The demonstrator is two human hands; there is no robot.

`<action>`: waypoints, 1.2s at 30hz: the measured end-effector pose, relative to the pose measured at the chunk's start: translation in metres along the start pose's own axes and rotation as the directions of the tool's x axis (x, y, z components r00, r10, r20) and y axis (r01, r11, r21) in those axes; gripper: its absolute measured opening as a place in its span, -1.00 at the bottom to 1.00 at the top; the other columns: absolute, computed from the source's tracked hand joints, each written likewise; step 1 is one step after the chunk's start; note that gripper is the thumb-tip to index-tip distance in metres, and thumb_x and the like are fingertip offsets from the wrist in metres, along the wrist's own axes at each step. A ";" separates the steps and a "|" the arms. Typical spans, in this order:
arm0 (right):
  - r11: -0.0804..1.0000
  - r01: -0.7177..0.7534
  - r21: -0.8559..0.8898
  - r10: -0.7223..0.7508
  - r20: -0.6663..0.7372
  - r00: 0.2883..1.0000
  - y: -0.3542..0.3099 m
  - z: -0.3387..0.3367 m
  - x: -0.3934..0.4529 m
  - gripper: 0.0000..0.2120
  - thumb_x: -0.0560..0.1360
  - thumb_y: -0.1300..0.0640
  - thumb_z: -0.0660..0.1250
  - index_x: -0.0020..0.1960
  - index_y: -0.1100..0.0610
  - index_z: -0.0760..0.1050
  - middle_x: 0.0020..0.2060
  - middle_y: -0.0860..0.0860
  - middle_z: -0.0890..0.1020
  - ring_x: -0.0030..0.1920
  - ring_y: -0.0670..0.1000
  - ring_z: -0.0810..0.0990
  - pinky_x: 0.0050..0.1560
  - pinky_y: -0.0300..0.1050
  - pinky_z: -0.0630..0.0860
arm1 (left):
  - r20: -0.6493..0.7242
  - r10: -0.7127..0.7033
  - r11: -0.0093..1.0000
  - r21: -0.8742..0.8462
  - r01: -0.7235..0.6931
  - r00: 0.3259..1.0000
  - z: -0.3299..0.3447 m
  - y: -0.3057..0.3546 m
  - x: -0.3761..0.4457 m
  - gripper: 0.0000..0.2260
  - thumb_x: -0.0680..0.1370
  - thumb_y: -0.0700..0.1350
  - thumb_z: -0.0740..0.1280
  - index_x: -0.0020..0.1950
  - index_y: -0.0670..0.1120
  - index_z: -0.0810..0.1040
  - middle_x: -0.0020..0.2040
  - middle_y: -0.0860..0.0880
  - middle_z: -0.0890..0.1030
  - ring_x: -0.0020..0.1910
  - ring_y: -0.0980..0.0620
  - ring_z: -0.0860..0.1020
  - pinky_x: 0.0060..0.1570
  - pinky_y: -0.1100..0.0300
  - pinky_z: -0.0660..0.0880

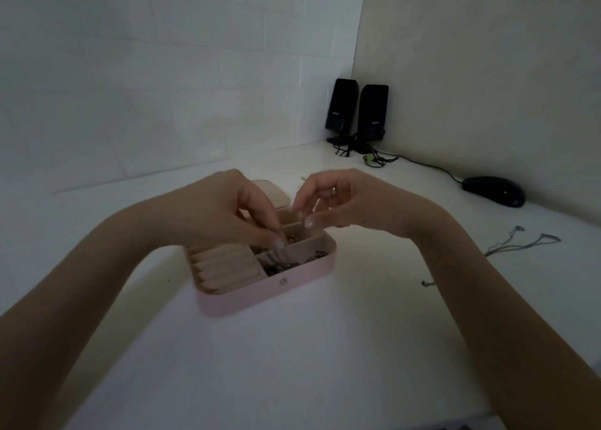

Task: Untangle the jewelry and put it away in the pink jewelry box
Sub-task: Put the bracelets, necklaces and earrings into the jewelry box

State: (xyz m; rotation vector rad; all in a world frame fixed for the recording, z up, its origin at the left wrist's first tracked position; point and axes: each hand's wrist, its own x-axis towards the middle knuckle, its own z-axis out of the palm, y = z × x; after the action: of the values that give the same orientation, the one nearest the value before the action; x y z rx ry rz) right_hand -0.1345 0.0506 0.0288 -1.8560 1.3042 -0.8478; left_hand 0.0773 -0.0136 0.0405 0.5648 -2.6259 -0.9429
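The pink jewelry box lies open on the white desk, its lid behind my hands. Ring rolls fill its left part; dark chain jewelry lies in the right compartments. My left hand reaches down into the box, its fingertips pinching jewelry in a middle compartment. Just above the box's back right corner hovers my right hand, fingers loosely curled and pointing down; whether it holds a fine chain I cannot tell. Thin chains lie on the desk to the right of my right forearm.
Two black speakers stand in the back corner with tangled cables. A black mouse sits at the right by the wall. A small dark piece lies near my right forearm. The desk's front edge is at the bottom right.
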 end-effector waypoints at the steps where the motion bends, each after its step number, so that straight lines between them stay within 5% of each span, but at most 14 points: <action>1: 0.999 -0.031 -0.018 0.031 0.030 0.999 0.000 0.000 -0.001 -0.80 0.41 0.35 0.41 -0.04 0.11 0.57 -0.22 -0.02 0.58 -0.29 -0.12 0.47 -0.26 -0.27 0.39 | 0.038 -0.002 0.998 0.055 0.000 0.999 0.003 -0.002 0.001 -0.95 0.35 -0.08 0.51 -0.26 0.08 0.70 -0.38 0.16 0.66 -0.41 0.28 0.54 -0.34 0.48 0.37; 5: 0.981 -0.112 -0.158 0.121 0.053 0.991 0.004 -0.001 -0.002 -0.79 0.41 0.37 0.41 -0.01 0.15 0.59 -0.25 0.01 0.59 -0.32 -0.18 0.50 -0.25 -0.37 0.43 | 0.105 -0.037 0.983 0.185 0.017 0.994 0.010 -0.004 0.003 -0.93 0.36 -0.01 0.49 -0.24 0.18 0.67 -0.35 0.25 0.64 -0.34 0.30 0.55 -0.31 0.50 0.35; 11: 0.959 -0.146 -0.241 0.169 0.077 0.983 0.001 0.002 -0.002 -0.83 0.43 0.35 0.39 -0.02 0.15 0.59 -0.29 -0.04 0.59 -0.39 -0.22 0.49 -0.30 -0.41 0.39 | -0.066 -0.018 0.976 0.214 0.032 0.998 0.003 -0.013 0.005 -0.95 0.32 -0.02 0.52 -0.25 0.08 0.70 -0.32 0.13 0.66 -0.26 0.19 0.58 -0.27 0.40 0.45; 16: 0.910 -0.104 -0.402 0.144 0.070 0.987 0.001 0.009 0.001 -0.90 0.39 0.14 0.47 -0.15 -0.05 0.66 -0.28 0.12 0.55 -0.33 -0.04 0.37 -0.27 -0.23 0.32 | -0.002 -0.101 0.938 0.332 0.096 0.995 0.011 -0.016 0.006 -0.92 0.35 0.06 0.48 -0.26 0.08 0.68 -0.33 0.06 0.65 -0.24 0.07 0.56 -0.28 0.31 0.40; 22: 0.870 -0.092 -0.484 0.139 0.062 0.988 -0.001 0.021 0.004 -0.80 0.39 0.21 0.45 -0.12 -0.10 0.68 -0.32 -0.09 0.56 -0.30 -0.09 0.43 -0.20 -0.18 0.41 | -0.100 -0.028 0.962 0.268 0.054 0.995 0.006 -0.015 0.007 -0.86 0.32 0.02 0.51 -0.37 0.00 0.64 -0.44 0.07 0.60 -0.30 0.09 0.52 -0.28 0.46 0.33; 28: 0.823 -0.099 -0.560 0.152 0.049 0.987 -0.005 0.023 0.003 -0.90 0.39 0.20 0.43 -0.17 0.01 0.63 -0.26 -0.01 0.62 -0.27 -0.11 0.48 -0.17 -0.18 0.44 | -0.014 -0.046 0.987 0.153 0.048 0.999 0.009 -0.008 0.005 -0.89 0.31 0.03 0.52 -0.34 0.03 0.68 -0.43 0.07 0.63 -0.40 0.19 0.49 -0.34 0.38 0.36; 36: 0.827 -0.163 -0.538 0.200 0.011 0.980 -0.004 0.002 -0.003 -0.89 0.39 0.13 0.48 -0.24 -0.03 0.57 -0.61 -0.16 0.39 -0.54 -0.16 0.29 -0.42 -0.28 0.24 | 0.022 -0.072 0.992 0.100 0.070 0.997 0.009 -0.007 0.004 -0.84 0.34 0.08 0.47 -0.32 0.01 0.68 -0.40 0.02 0.63 -0.43 0.20 0.46 -0.41 0.42 0.33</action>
State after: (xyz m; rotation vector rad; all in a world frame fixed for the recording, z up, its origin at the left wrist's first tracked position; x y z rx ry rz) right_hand -0.1321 0.0550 0.0307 -2.1030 1.7723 -0.3255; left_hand 0.0720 -0.0154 0.0303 0.6791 -2.7037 -0.8483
